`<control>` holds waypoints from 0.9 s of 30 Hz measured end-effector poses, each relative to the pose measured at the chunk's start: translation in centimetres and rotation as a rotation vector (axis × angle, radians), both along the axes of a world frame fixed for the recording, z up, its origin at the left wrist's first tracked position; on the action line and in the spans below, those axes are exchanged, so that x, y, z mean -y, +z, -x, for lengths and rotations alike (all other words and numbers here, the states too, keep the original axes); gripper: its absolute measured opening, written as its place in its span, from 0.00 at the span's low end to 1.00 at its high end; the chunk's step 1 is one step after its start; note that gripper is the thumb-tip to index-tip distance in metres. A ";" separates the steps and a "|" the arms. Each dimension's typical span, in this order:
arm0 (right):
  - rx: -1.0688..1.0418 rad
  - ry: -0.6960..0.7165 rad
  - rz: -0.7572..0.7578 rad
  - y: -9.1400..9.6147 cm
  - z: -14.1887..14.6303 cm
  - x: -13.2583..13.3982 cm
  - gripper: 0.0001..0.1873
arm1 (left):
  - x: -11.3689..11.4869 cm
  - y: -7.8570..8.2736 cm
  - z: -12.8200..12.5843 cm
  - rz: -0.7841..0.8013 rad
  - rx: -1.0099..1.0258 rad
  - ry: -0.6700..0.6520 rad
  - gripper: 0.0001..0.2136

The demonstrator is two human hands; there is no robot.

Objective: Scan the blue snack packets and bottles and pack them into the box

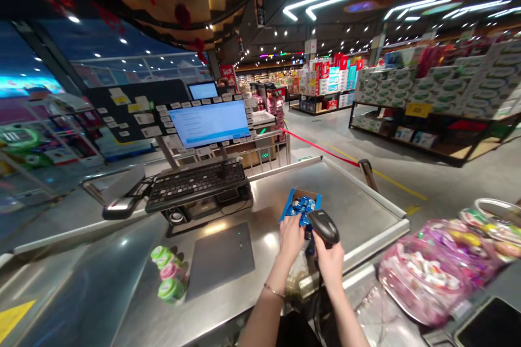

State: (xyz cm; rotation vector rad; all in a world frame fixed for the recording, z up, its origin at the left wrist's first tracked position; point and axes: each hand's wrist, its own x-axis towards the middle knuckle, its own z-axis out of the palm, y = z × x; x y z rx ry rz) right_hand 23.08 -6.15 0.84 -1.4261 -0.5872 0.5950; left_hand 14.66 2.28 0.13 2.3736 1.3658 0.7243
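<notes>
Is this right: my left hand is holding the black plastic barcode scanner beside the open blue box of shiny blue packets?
Not quite: the right hand holds the black plastic barcode scanner beside the open blue box of shiny blue packets, as the head view shows. The left hand is at the box.

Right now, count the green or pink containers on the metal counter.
3, in a row left of the flat gray panel: far green container, middle pink container, near green container. More could be hidden behind them.
</notes>
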 end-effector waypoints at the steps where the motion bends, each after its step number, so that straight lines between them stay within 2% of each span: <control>1: -0.021 0.002 0.002 0.0 -0.3 0.0 0.26 | -0.3 -0.3 -0.6 0.023 -0.037 -0.011 0.21; 4: -0.037 0.004 -0.016 0.1 -0.7 0.1 0.24 | -0.9 -1.3 -1.7 0.062 -0.085 -0.074 0.24; 7: -0.053 0.019 -0.018 0.0 -0.7 0.0 0.24 | -1.4 -1.8 -2.2 0.068 -0.059 -0.074 0.23; 12: -0.102 0.042 -0.027 -0.2 -0.4 0.0 0.24 | -2.3 -1.1 -2.4 0.107 -0.036 -0.061 0.15; 15: -0.105 0.028 -0.013 0.0 -0.3 0.2 0.25 | -2.7 -0.7 -2.1 0.136 -0.052 -0.021 0.14; 21: -0.080 0.020 0.018 -0.3 -0.6 0.2 0.24 | -2.7 -1.0 -1.5 0.053 -0.110 -0.279 0.22; 24: -0.056 0.010 0.028 -0.3 -0.6 0.2 0.24 | -2.4 -1.0 -1.9 0.049 -0.097 -0.266 0.22; 27: -0.041 0.012 0.014 0.1 -0.4 0.3 0.24 | -2.2 -0.6 -2.4 0.080 -0.066 -0.210 0.17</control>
